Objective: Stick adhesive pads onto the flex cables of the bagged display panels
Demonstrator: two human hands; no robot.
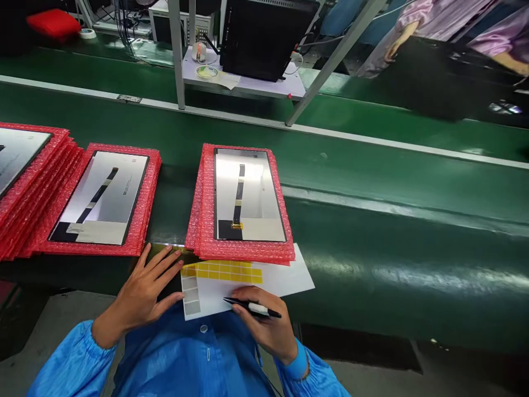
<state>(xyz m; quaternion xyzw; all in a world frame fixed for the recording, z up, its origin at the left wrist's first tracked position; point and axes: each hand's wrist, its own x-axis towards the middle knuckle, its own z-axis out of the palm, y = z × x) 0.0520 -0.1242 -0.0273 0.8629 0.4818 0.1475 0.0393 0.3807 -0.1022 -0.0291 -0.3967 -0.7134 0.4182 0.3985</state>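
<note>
— Any legible markings?
— None. The panel left of centre (108, 194) carries small dark print near its upper right corner, too fine to read. The centre panel (256, 187) bears a faint mark, equally illegible. The sticker sheet (248, 286) shows no readable text.

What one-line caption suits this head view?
Left hand touches a sticker sheet; right hand holds a black tool beside a panel on red bubble wrap.

A sheet of tape pieces (281, 282) lies at the near edge of the belt (372, 220), its far end under a padded stack (202, 220) bearing a panel (256, 187); a second panel (107, 193) lies left.
</note>
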